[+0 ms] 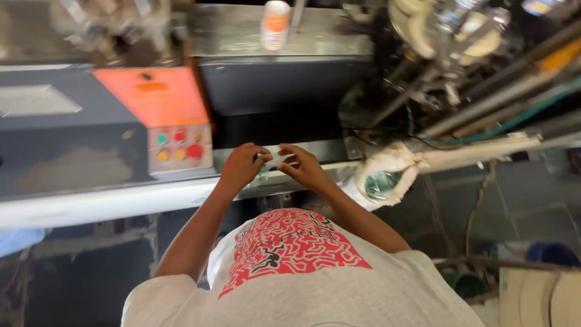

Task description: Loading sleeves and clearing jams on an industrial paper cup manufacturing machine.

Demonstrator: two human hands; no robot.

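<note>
Head view, looking straight down: both hands meet at the centre of the frame over a pale metal ledge (181, 195) that runs across the front of a dark machine. The left hand (243, 165) has its fingers curled in, tips pinching the edge of a thin, clear, shiny strip of film (275, 156). The right hand (302, 166) pinches the same strip from the other side, fingers bent. The film lies just between the two hands at the ledge, crumpled and glossy.

Left of centre, a flat orange panel (151, 95) sits above a grey button box (179, 147) with small round buttons in green, red and yellow. Top centre, a white and orange paper cup (275, 24) stands on a dull steel shelf, blurred; whether anything is inside it cannot be told. Right of the hands, a round bundle wrapped in whitish cloth (387, 175) caps a long pale bar, green showing at its end.
</note>
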